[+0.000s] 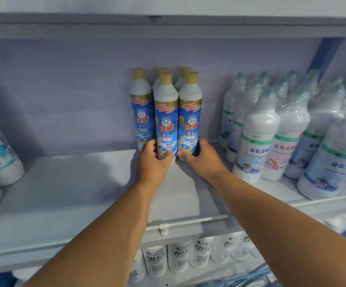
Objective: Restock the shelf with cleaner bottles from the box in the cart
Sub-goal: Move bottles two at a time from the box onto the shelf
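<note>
You've got five cleaner bottles (166, 117) standing upright in a tight cluster at the back of the shelf (64, 193), close against the rear wall. Each one is white, tall and slim, with a tan cap and a blue label showing a white cat's face under a gold band. Three stand in the front row, shoulder to shoulder and touching; two more peek out behind them, only their caps and necks showing. The middle front bottle and the right front bottle (189, 121) sit nearest you, labels facing forward, bases flat on the grey shelf board.
</note>
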